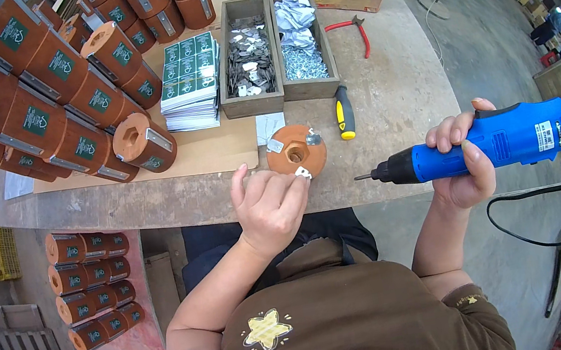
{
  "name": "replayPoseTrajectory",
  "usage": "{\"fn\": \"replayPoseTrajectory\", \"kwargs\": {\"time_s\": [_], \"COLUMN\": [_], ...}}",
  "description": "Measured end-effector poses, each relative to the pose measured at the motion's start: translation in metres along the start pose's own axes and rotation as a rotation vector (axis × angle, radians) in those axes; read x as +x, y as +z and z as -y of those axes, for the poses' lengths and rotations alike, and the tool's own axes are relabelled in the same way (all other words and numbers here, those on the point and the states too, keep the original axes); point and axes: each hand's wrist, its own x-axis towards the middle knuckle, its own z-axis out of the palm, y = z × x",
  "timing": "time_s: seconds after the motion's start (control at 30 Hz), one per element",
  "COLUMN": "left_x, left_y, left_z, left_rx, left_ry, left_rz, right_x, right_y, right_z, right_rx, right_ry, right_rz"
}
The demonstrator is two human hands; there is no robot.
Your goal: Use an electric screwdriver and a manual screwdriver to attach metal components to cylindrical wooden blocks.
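Observation:
A brown cylinder (287,163) with a round hole in its middle stands on end near the table's front edge. Two small metal plates (314,140) lie at its upper rim. My left hand (270,208) pinches a third small metal plate (302,172) against the near rim, thumb and index finger closed, the other fingers curled. Off to the right, my right hand (464,170) grips a blue electric screwdriver (508,138) around its body. Its bit points left toward the cylinder and stays apart from it, above the table's edge.
Behind the cylinder stand wooden boxes of metal plates (250,52) and screws (307,63). A yellow-black screwdriver (344,114), red-handled pliers (362,35) and stacked green label sheets (189,79) lie nearby. Labelled cylinders (61,67) crowd the left. A black cord (496,220) loops down right.

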Motion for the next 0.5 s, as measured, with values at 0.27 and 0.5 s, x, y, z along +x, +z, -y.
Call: {"fn": "replayPoseTrajectory", "kwargs": {"time_s": [0.27, 0.5], "left_x": [0.006, 0.010], "left_y": [-0.001, -0.004], "left_z": [0.002, 0.019], "left_rx": [-0.062, -0.263], "left_ry": [-0.063, -0.131], "left_rz": [0.085, 0.225], "right_x": [0.001, 0.000], "right_y": [-0.002, -0.004], "right_z": [-0.003, -0.004], "right_rx": [0.004, 0.008], "right_ry": [0.004, 0.009], "right_rz": [0.006, -0.008]}}
